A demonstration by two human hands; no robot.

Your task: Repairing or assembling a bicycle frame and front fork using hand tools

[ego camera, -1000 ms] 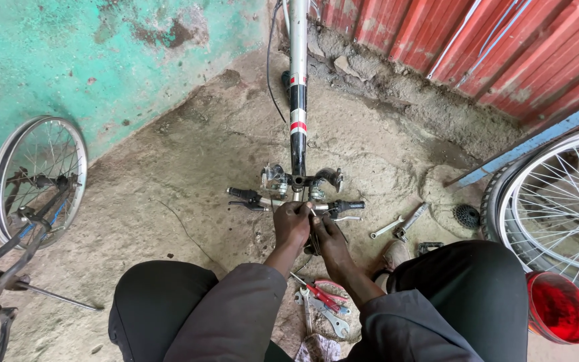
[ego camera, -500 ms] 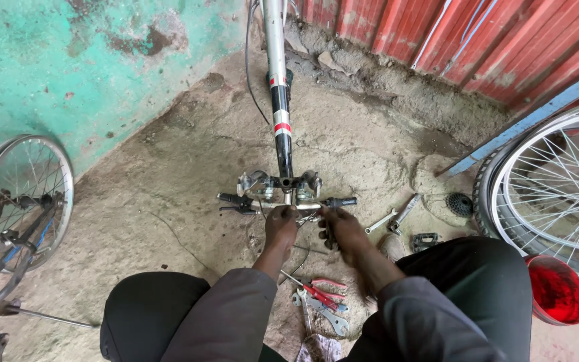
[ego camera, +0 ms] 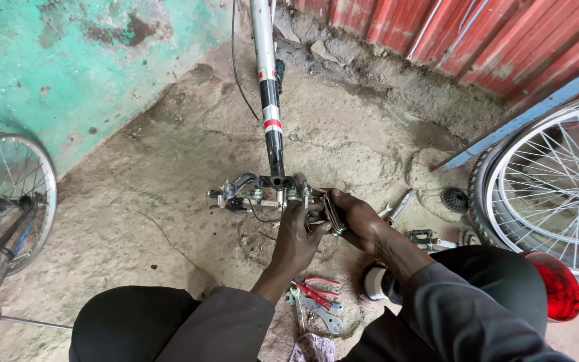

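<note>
A silver and black bicycle tube [ego camera: 268,80] with red bands lies on the dirt floor and ends in a metal brake assembly [ego camera: 252,192]. My left hand [ego camera: 296,238] grips the underside of that assembly near its right end. Just beside it, my right hand [ego camera: 362,218] is closed around a folding multi-key tool [ego camera: 334,213], which is pressed against the assembly's right end. A thin black cable [ego camera: 234,60] runs along the tube.
Red-handled pliers [ego camera: 316,291] and a wrench [ego camera: 324,318] lie between my knees. A spoked wheel [ego camera: 8,194] stands at left, a tyred wheel [ego camera: 557,188] at right with a red reflector [ego camera: 555,286]. A sprocket [ego camera: 454,199] and small parts lie nearby.
My right hand has moved from below the assembly to its right end, and the folding tool now shows in it. The view has shifted slightly left and closer.
</note>
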